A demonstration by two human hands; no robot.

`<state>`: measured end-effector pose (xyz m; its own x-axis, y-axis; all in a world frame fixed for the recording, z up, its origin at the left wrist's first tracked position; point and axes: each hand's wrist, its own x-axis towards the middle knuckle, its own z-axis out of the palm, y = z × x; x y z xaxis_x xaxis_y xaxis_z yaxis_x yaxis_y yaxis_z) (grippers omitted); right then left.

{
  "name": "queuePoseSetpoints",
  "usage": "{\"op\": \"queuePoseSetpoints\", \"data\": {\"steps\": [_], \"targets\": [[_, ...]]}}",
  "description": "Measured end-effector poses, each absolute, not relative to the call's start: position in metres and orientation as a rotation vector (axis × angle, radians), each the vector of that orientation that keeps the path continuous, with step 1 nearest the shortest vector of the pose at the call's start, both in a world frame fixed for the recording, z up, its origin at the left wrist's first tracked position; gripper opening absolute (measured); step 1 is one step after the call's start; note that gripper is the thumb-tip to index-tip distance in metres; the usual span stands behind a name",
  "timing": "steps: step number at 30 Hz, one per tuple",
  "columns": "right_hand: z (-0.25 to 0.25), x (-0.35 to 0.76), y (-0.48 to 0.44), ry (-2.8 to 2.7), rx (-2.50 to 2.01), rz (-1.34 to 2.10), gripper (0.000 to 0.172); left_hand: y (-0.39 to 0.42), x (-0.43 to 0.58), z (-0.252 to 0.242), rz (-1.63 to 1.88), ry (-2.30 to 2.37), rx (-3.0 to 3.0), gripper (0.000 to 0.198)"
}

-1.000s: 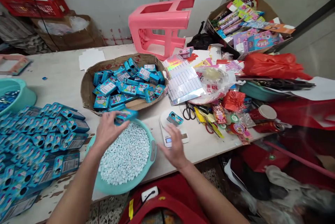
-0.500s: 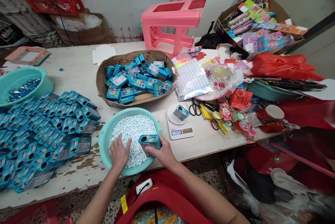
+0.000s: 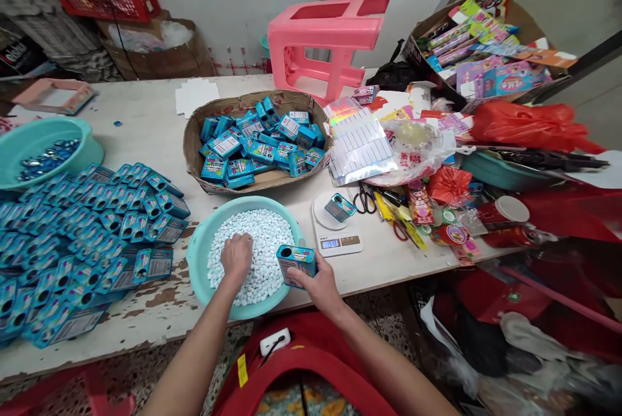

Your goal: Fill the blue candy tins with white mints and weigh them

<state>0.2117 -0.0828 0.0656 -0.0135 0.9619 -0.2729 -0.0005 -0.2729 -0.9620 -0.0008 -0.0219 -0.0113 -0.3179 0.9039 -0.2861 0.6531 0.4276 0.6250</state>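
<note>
A right hand closes around a blue box at the bowl's right rim, long top running crosswise, hole toward the nearby left hand, curled into white pellets; whether it holds any is hidden.

A small packing workshop is being suggested by the paint-chipped counter, on which massed blue boxes, a basin of white pellets, a digital scale and scissors are being kept, while a red crate is being supported by a brown carton beyond.
</note>
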Motion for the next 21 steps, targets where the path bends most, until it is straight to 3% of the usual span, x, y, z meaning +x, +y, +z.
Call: {"op": "queuePoseSetpoints", "data": {"steps": [3, 9, 21], "targets": [[0.065, 0.227, -0.086, -1.001, -1.465, 1.385, 0.038, -0.020, -0.017, -0.002, 0.590, 1.940, 1.184, 0.010], [0.063, 0.255, -0.094, -0.871, -1.570, 1.307, 0.042, -0.015, -0.035, 0.010, 0.738, 1.617, 0.853, 0.040], [0.063, 0.277, -0.098, -0.765, -1.645, 1.240, 0.043, -0.001, -0.015, 0.017, 0.571, 1.598, 0.871, 0.030]]}}
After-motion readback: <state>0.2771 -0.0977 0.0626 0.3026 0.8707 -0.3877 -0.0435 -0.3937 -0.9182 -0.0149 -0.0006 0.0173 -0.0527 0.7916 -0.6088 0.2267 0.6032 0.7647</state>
